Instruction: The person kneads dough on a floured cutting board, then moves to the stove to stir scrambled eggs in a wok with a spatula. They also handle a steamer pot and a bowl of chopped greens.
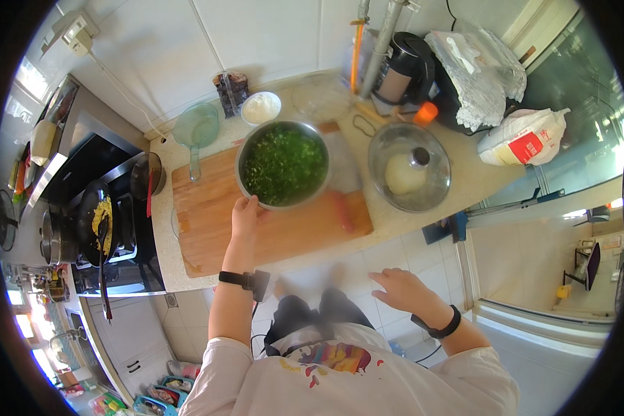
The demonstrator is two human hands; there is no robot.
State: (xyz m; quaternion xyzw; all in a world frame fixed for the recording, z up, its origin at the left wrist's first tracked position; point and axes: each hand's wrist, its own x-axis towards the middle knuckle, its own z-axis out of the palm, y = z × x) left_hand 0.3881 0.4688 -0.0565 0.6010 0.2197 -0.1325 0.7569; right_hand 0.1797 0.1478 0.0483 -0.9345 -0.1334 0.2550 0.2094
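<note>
My left hand grips the near rim of a metal bowl full of chopped green vegetables. The bowl is over a wooden cutting board; whether it touches the board I cannot tell. My right hand is held in front of my body, near the counter's edge, fingers apart and holding nothing. A small white bowl of white powder stands behind the metal bowl. Right of the board, a clear lid with a dark knob covers a pale lump, seemingly dough. A reddish elongated thing on the board is blurred.
At left, a black wok with yellow food and a spatula sits on the stove beside a pot. A green strainer-like scoop lies behind the board. An electric kettle and a white bag stand at back right.
</note>
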